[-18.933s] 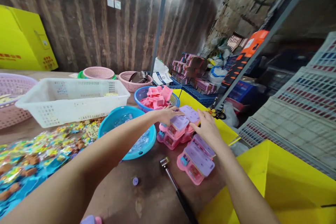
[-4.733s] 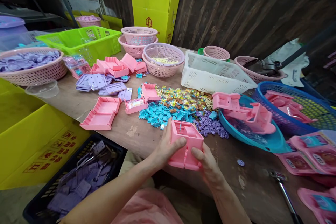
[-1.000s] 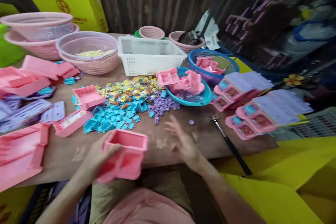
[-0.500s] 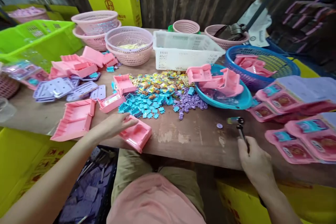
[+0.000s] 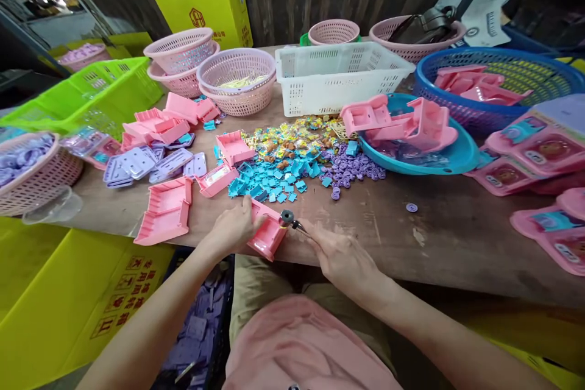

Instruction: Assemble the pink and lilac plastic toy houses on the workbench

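My left hand [image 5: 235,223] grips the left edge of a pink plastic tray-like part [image 5: 265,233] near the table's front edge. A small hammer [image 5: 287,219] is in my right hand [image 5: 342,256], its head over the right side of that pink part; whether it touches cannot be told. Beyond my left hand lies a heap of small turquoise plastic pieces [image 5: 265,180]. Purple spiral pieces [image 5: 350,164] are piled to their right, and one purple disc [image 5: 412,208] lies alone. A larger pink two-section part [image 5: 167,213] rests left of my left hand.
A turquoise basin [image 5: 411,164] with pink parts stands at the right, beside pink-and-purple assembled toys [image 5: 543,140]. Behind the heaps are a white basket [image 5: 338,88] and pink baskets [image 5: 237,94]. Flat purple plates [image 5: 137,164] lie left. A yellow carton [image 5: 105,304] stands below the table's edge.
My right hand has brought the hammer leftward from the right of the table to over the pink part. My left hand still holds that part. The camera view has shifted.
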Demonstrator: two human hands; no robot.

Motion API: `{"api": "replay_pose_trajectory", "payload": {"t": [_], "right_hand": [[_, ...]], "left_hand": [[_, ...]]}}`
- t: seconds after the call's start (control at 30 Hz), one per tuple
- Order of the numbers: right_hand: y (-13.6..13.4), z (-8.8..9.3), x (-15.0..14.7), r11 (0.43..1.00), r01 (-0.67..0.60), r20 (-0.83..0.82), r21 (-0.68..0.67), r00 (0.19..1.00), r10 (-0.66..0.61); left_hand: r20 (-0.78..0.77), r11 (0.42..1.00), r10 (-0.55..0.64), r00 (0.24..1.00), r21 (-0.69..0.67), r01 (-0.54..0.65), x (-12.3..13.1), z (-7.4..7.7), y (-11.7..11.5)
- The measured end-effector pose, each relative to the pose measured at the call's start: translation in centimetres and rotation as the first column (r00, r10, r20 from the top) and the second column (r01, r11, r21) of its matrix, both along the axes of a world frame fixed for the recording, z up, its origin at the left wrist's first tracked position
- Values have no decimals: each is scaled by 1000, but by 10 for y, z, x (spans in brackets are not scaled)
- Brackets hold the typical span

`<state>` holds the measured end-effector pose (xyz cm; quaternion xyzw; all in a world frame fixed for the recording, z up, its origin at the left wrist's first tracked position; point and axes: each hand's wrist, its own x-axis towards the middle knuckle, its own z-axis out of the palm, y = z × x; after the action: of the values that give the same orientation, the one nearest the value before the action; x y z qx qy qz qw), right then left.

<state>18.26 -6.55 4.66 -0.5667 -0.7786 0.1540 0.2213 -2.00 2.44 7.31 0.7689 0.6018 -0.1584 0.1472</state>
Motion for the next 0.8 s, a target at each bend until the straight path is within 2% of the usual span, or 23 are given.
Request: {"api": "replay_pose_trajectory", "payload": {"t": [0.1, 0.2, 0.27, 0.37, 0.47, 0.57, 0.7, 0.8], "right_hand": [[1, 11, 2, 1000, -12, -15, -7, 1000, 12], [-3, 25, -3, 993, -7, -149, 119, 989, 25], [-6, 28, -8, 986, -27, -179, 167, 982, 57], [-9, 20, -12, 992, -106, -108, 71, 988, 114], [-10, 12, -12, 992, -117, -84, -36, 990, 114], [-15, 13, -13, 990, -136, -115, -31, 985, 132], [-19, 15, -18, 969, -233, -122, -79, 967, 223], [-12, 16, -12, 983, -182, -247, -22, 954, 172]], "left_hand": [[-13, 1000, -11, 1000, 4, 11, 1, 0, -2], [-16, 999, -33, 999, 14, 34, 0, 0, -1], [-15, 999, -51, 999, 14, 51, -1, -1, -1], [-29, 998, -59, 998, 5, 59, 0, 1, -1], [-38, 1000, -30, 999, -7, 30, 2, 5, -2], [-24, 1000, -18, 1000, -17, 18, 4, 7, -4], [2, 999, -50, 999, -2, 50, 0, 3, -3], [126, 985, -167, 978, -23, 171, -11, 7, 6]]}}
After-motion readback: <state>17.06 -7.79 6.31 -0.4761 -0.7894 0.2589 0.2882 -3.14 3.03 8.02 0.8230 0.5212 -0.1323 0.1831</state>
